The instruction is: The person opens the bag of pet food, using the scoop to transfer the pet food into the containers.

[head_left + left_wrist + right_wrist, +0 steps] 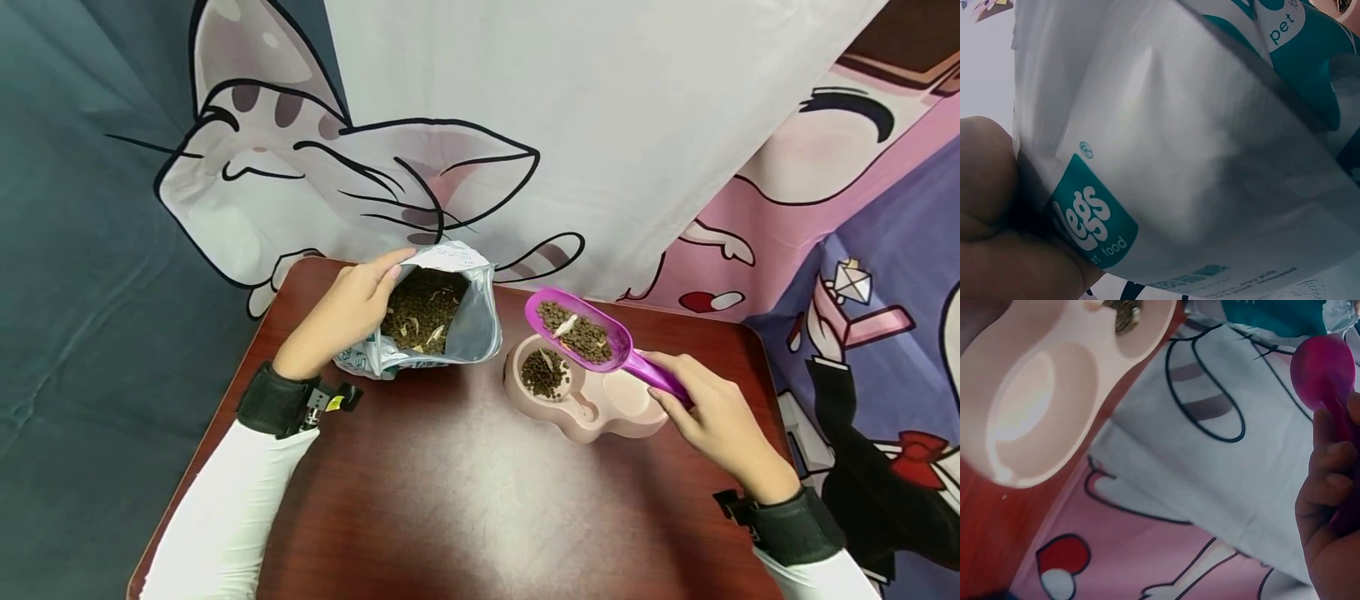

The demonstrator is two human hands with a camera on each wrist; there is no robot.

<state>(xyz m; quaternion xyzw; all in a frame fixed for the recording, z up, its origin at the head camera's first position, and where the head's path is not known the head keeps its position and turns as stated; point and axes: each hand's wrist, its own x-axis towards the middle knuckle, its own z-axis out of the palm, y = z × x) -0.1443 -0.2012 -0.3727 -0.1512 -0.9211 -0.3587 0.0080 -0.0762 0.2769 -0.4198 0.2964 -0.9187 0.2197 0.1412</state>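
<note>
Purple plastic scoop [621, 346], held above the far left part of the pink double bowl [585, 427], its handle wrapped by the curled fingers of the right hand [712, 408]. Close beyond the bowl, far edge of the brown table [450, 500], then hanging cloth [637, 150] printed with a cartoon cat; to the bowl's right, the table's side edge. Narrow gap between the bowl and the silver-lined bag [482, 323] on its left; broad glossy stretch of table on the bowl's near side. Bag mouth spread wide, rim pinched by the left hand [348, 304] on the side away from the bowl. On the bag's white face, teal label [1094, 212] in white lettering: "egs" after an unclear first letter, "food" below; "pet" on another teal patch; smaller print too blurred to read. Inside the bag, plenty of brown pellets [423, 308] with pale strips; similar mix in the scoop. More pellets in the bowl's left well [564, 387]; pale, shiny floor in its right well [628, 392].
</note>
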